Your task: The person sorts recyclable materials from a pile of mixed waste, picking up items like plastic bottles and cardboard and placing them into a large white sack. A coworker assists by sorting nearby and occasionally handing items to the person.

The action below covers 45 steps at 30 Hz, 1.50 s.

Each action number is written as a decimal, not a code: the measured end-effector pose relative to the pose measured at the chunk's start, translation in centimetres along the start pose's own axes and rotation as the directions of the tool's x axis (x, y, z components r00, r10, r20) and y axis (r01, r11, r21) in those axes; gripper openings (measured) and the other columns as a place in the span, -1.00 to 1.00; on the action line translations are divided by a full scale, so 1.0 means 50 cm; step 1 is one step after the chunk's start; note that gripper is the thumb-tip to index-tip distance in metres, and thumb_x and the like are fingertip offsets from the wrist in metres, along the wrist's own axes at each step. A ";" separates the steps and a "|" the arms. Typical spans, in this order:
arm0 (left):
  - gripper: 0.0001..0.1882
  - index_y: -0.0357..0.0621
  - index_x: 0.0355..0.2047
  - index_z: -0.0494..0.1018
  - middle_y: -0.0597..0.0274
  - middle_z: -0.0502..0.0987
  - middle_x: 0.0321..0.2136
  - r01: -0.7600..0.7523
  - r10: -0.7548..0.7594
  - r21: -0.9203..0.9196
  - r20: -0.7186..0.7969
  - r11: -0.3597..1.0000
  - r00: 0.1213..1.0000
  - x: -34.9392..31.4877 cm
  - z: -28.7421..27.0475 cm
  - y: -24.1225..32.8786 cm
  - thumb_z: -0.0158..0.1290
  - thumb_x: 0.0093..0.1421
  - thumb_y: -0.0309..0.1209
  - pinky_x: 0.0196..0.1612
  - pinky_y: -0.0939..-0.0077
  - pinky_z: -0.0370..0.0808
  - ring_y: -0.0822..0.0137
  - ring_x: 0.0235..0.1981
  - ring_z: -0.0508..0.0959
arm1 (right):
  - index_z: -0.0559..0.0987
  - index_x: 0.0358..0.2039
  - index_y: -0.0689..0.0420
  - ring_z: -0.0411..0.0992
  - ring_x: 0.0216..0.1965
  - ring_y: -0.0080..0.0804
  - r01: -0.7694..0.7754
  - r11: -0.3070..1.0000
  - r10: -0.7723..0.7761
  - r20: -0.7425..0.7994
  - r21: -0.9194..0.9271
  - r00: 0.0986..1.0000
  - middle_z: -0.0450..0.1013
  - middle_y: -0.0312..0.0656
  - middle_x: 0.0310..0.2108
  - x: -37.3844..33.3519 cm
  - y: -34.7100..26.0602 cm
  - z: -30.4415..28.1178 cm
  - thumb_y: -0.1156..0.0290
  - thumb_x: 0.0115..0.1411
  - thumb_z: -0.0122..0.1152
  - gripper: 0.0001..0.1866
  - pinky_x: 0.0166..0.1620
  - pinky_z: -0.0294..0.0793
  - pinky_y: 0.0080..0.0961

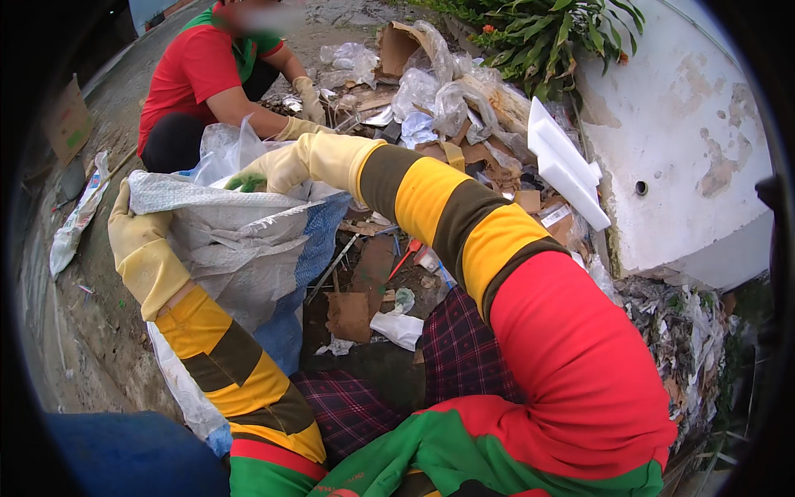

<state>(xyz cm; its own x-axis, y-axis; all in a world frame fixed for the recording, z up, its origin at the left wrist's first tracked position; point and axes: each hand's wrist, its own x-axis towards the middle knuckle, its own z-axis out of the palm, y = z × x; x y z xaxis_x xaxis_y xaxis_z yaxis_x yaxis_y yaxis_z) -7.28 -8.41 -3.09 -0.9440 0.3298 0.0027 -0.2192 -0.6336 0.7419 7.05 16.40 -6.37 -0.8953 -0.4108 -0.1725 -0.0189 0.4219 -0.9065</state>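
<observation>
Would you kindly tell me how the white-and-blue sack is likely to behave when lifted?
The sack is probably floppy, as its side hangs in creases. Its mouth may fold inward without support, since the rim looks soft and wrinkled beside the left hand. How heavy it will feel is hard to say, because its inside is mostly hidden.

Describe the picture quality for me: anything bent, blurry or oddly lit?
In the head view, black surrounds a rounded image; the white wall seems to bow; a blurred smear sits above the co-worker's red shirt; daylight looks soft, without hard shadows; the sack looks fairly sharp.
</observation>
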 end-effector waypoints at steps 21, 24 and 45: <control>-0.59 -0.21 0.05 0.40 0.23 0.55 -0.07 -0.183 0.222 0.952 0.129 0.244 0.967 0.011 0.008 0.012 0.12 0.18 -0.45 0.00 0.58 0.48 0.42 -0.06 0.51 | -0.04 0.37 0.07 0.07 0.31 0.13 -0.875 0.187 0.804 -0.581 0.446 -0.125 -0.01 0.18 0.33 -0.982 0.506 0.454 -0.11 -0.30 0.55 0.32 0.28 0.18 -0.18; -0.58 -0.20 0.05 0.40 0.23 0.55 -0.08 -0.177 0.218 0.961 0.130 0.213 0.967 0.012 0.016 0.009 0.14 0.16 -0.45 -0.02 0.58 0.48 0.42 -0.07 0.52 | -0.07 0.38 0.03 0.16 0.25 0.14 -0.872 0.099 0.718 -0.641 0.479 -0.270 0.08 0.15 0.29 -0.880 0.541 0.527 -0.07 -0.14 0.46 0.20 0.23 0.25 -0.17; -0.48 -0.24 0.02 0.42 0.25 0.58 -0.18 -0.178 0.239 0.978 0.200 -0.109 0.950 -0.124 0.088 0.024 0.29 0.01 -0.49 -0.10 0.57 0.49 0.44 -0.22 0.56 | 0.48 -0.12 0.25 0.50 -0.66 -0.34 -0.032 0.786 0.554 -0.725 0.618 -0.409 0.53 -0.08 -0.38 -0.869 0.495 0.270 0.55 0.18 0.05 -0.76 -0.66 0.53 -0.43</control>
<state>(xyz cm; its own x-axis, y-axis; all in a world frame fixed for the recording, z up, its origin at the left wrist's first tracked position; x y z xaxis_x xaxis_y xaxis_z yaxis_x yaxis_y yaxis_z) -0.59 -8.13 0.71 -0.9001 0.3016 0.3144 0.4333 0.6946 0.5742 51.49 33.80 -26.50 0.0326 0.9879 -0.1519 0.2890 -0.1548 -0.9447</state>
